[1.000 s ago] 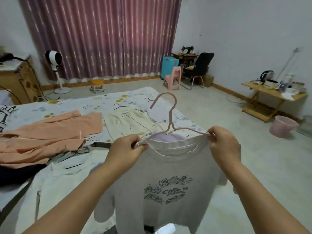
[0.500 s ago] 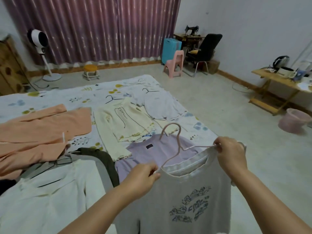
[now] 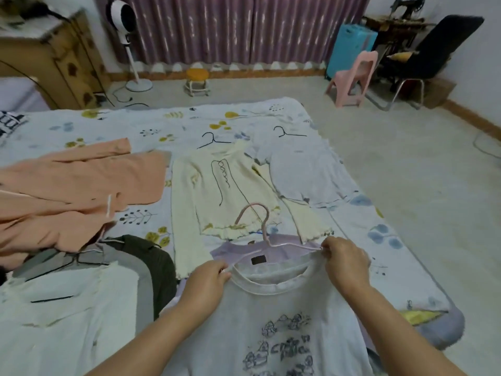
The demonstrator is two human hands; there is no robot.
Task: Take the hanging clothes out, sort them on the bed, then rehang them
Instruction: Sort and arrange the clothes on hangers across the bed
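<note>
A grey T-shirt with a dark print lies at the bed's near edge, on top of a lilac garment. A pink hanger sits in its neck. My left hand grips the shirt's left shoulder over the hanger end. My right hand grips the right shoulder and hanger end. Spread on the bed are a cream laced top, a pale lilac top, peach clothing, a white garment and a dark olive one.
Two black hangers lie in the tops farther up the bed. Beyond the bed stand a fan, a small stool, a pink chair, a black chair and a wooden cabinet. Bare floor runs along the bed's right side.
The grey T-shirt on its hanger has come down from mid-air onto the bed over the lilac garment. Both hands stayed on its shoulders; my view tilted downward.
</note>
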